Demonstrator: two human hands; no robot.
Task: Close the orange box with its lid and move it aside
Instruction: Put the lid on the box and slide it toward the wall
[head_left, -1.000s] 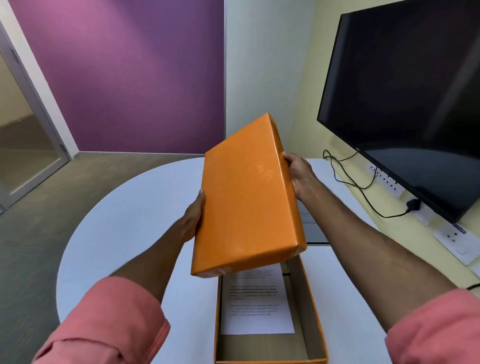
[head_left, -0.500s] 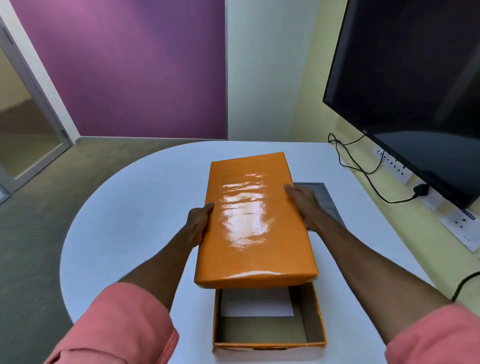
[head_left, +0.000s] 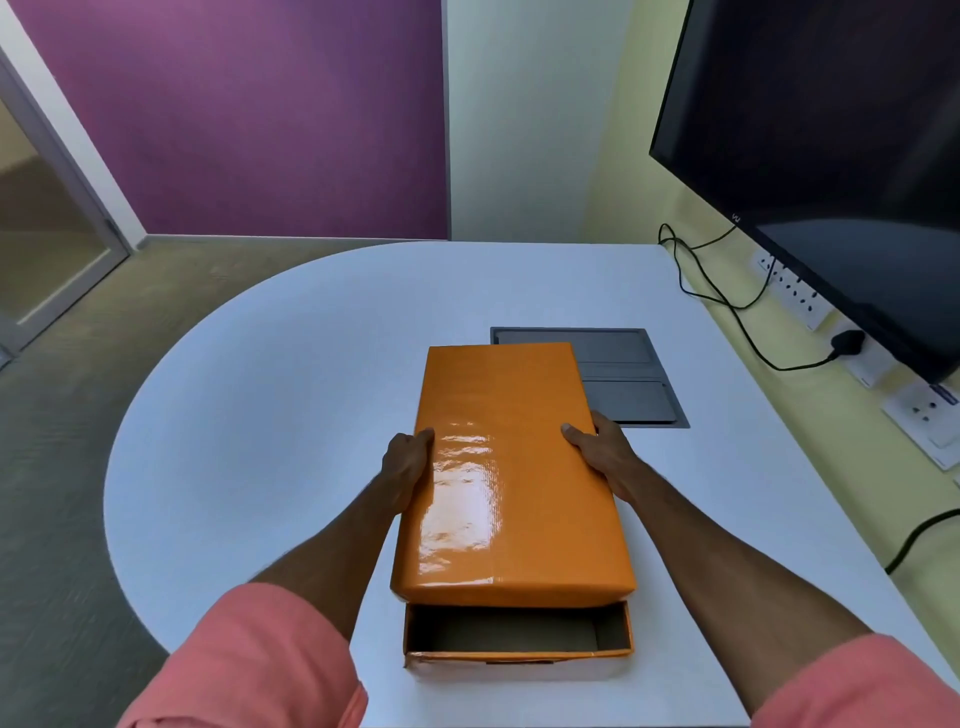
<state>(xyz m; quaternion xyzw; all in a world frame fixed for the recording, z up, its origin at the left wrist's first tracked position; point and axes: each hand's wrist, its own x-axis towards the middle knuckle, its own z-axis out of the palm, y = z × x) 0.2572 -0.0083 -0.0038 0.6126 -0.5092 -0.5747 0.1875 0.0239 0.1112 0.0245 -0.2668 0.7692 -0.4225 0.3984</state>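
Orange lid (head_left: 511, 467) is lying over the orange box (head_left: 519, 642), covering most of it; the near end of the box is showing open, brown inside, under the lid's near edge. Lid is sitting shifted toward the far side, not squared down. Box is resting on the white worktop (head_left: 270, 415), close to its near edge, roughly midway across.

Left hand (head_left: 408, 467) is gripping the lid's left long edge, thumb on the glossy top, fingers curled down the side. Right hand (head_left: 605, 457) is gripping the right long edge the same way, thumb on top. Both are closed around the lid.

Grey inset panel (head_left: 631, 384) in the worktop is lying just beyond the lid's far right corner. Dark monitor (head_left: 831, 156) is hanging along the right wall, black cable (head_left: 727, 306) trailing beneath it.
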